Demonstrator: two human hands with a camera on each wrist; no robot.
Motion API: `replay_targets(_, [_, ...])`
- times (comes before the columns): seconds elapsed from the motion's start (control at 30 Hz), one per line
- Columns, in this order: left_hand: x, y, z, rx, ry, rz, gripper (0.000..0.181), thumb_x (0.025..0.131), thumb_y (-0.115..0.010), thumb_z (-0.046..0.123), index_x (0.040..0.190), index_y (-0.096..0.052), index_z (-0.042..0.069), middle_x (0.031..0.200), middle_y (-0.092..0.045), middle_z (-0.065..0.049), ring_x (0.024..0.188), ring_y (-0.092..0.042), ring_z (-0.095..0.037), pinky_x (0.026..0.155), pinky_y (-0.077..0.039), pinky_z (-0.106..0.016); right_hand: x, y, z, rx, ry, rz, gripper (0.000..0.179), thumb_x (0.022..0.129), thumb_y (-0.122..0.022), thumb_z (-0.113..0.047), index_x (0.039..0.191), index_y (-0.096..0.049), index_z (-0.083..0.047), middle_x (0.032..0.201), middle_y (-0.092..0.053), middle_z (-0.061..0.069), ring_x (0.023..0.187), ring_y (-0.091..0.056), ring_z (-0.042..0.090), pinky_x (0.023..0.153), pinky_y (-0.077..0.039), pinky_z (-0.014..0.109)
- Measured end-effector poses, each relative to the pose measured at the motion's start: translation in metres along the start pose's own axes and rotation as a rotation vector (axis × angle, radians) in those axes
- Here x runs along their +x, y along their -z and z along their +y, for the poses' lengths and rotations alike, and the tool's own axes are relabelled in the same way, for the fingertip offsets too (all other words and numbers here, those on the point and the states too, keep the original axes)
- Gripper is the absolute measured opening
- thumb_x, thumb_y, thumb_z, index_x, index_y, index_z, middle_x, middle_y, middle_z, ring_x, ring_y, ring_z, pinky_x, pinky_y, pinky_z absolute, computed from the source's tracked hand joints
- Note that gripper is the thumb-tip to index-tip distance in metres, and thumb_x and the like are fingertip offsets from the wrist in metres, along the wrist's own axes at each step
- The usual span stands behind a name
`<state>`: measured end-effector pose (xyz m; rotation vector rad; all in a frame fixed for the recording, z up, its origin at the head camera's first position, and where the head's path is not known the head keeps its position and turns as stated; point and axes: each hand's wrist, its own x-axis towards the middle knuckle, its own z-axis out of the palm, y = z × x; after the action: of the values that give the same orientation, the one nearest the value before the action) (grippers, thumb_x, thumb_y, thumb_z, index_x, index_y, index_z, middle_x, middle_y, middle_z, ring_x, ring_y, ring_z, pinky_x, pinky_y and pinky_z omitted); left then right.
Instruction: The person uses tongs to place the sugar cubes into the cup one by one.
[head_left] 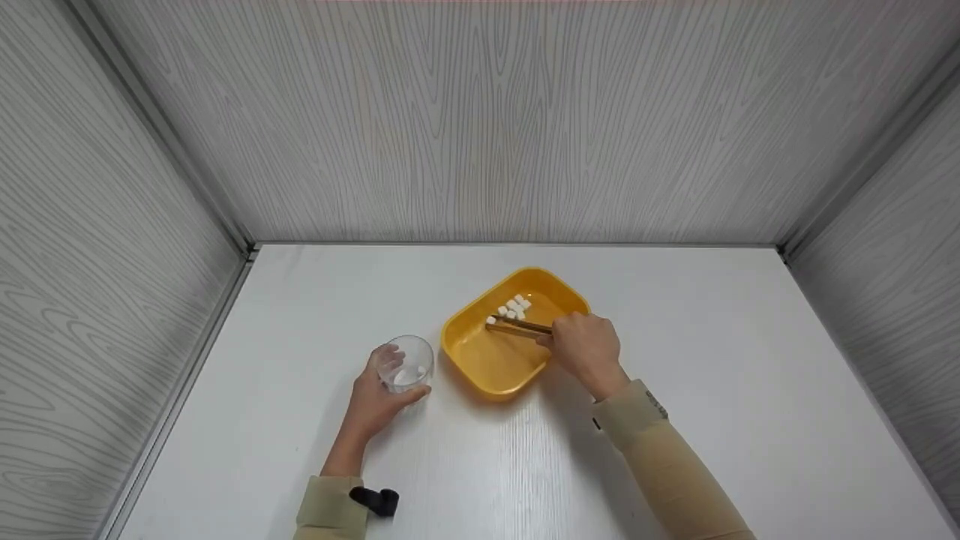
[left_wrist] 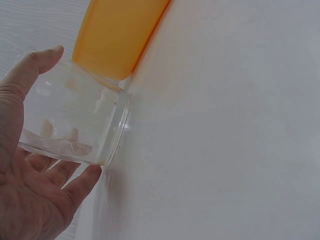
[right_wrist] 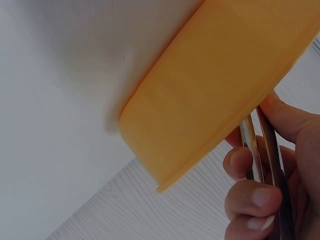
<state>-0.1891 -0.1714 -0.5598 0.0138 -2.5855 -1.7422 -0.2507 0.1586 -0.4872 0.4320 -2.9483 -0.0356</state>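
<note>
My left hand (head_left: 373, 397) is curled round a clear drinking glass (left_wrist: 75, 110), thumb on one side and fingers on the other. A small white piece (head_left: 421, 370) shows in the glass. My right hand (head_left: 587, 345) grips a pair of metal tongs (right_wrist: 272, 150) over the rim of a yellow plastic basin (head_left: 499, 386). The tong tips reach down inside it, one on each side of a white cube (head_left: 491, 320); whether they pinch it I cannot tell. Several more white cubes (head_left: 511, 314) lie bunched beyond the tips.
The basin stands on a white table (head_left: 480, 465), just right of the glass. Grey wood-grain panels (head_left: 480, 120) close off the back and both sides. A black band piece (head_left: 375, 501) sits at the left cuff.
</note>
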Motion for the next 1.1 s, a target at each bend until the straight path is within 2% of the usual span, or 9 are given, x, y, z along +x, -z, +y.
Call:
replay_targets(0.23, [0.0,0.0,0.0,0.019,-0.011,-0.004,0.096,0.071,-0.089,0.03,0.146,-0.035,0.004,0.141,-0.052,-0.016,0.132,-0.046,-0.032,0.111,-0.032,-0.049,0.0,-0.001,0.001,0.008,-0.007,-0.02,0.048,0.084,-0.073,-0.05,0.064,-0.058,-0.01,0.052,-0.041,0.001,0.047,-0.037,0.017,0.039,-0.04,0.037])
replay_targets(0.4, [0.0,0.0,0.001,0.025,-0.005,-0.006,0.097,0.071,-0.089,0.031,0.146,-0.035,0.004,0.142,-0.051,-0.016,0.133,-0.045,-0.031,0.112,-0.031,-0.048,-0.001,-0.002,0.003,0.006,-0.004,-0.014,0.046,0.085,-0.072,-0.05,0.067,-0.063,-0.008,0.052,-0.042,0.001,0.046,-0.038,0.018,0.039,-0.04,0.037])
replay_targets(0.7, [0.0,0.0,0.0,0.019,0.004,-0.004,0.097,0.07,-0.09,0.029,0.146,-0.035,0.004,0.142,-0.051,-0.016,0.133,-0.045,-0.031,0.111,-0.032,-0.048,-0.006,0.002,0.007,0.078,-0.027,-0.041,0.043,0.085,-0.072,-0.049,0.07,-0.064,-0.01,0.051,-0.043,0.001,0.046,-0.039,0.019,0.042,-0.037,0.035])
replay_targets(0.93, [0.001,0.0,0.0,0.048,0.001,0.009,0.097,0.07,-0.09,0.031,0.146,-0.036,0.006,0.14,-0.052,-0.015,0.132,-0.045,-0.032,0.111,-0.032,-0.048,-0.01,0.007,0.006,0.141,-0.033,-0.014,0.038,0.085,-0.073,-0.048,0.067,-0.065,-0.015,0.051,-0.047,-0.002,0.046,-0.044,0.02,0.042,-0.041,0.038])
replay_targets(1.1, [0.0,0.0,0.0,0.061,0.014,0.008,0.097,0.07,-0.089,0.033,0.146,-0.036,0.007,0.141,-0.052,-0.014,0.133,-0.045,-0.032,0.111,-0.032,-0.05,-0.016,0.013,0.007,0.2,-0.04,-0.023,0.031,0.084,-0.075,-0.046,0.075,-0.072,-0.016,0.058,-0.054,-0.005,0.049,-0.048,0.019,0.047,-0.045,0.036])
